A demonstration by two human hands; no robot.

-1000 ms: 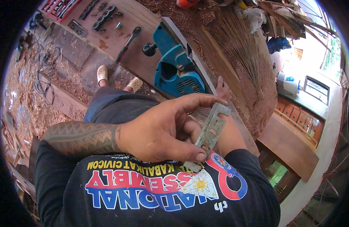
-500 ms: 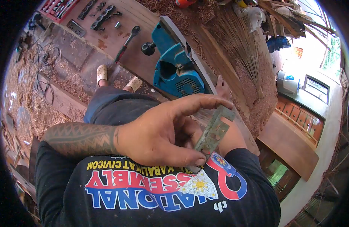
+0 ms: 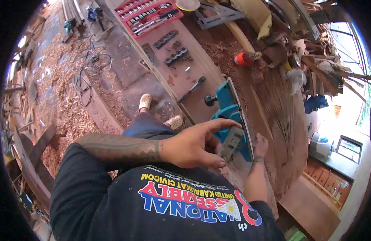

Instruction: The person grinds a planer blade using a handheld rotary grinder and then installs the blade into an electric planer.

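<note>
My left hand [image 3: 189, 146] holds a flat, worn metal plate [image 3: 232, 140] with slots and holes, between thumb and forefinger. Behind the plate, a blue electric planer [image 3: 225, 98] lies on its side on the wooden board, its long metal sole facing right and its black knob left. The left hand and plate cover part of its body. My right hand [image 3: 261, 145] is beside the sole, fingers loosely apart; I cannot tell whether it touches the planer. A ratchet wrench [image 3: 191, 89] lies left of the planer.
On the board [image 3: 201, 62] are a red socket set case [image 3: 149, 18], socket strips [image 3: 176, 56] and a small socket [image 3: 188, 69]. An orange-red bottle [image 3: 244, 59] and a metal square [image 3: 217, 17] lie beyond. Wood shavings [image 3: 57, 76] and a cable [image 3: 85, 82] cover the floor at left.
My view has shifted, bringing the whole socket case into sight. The left hand with the plate now overlaps the planer's lower body. The right hand stays beside the sole.
</note>
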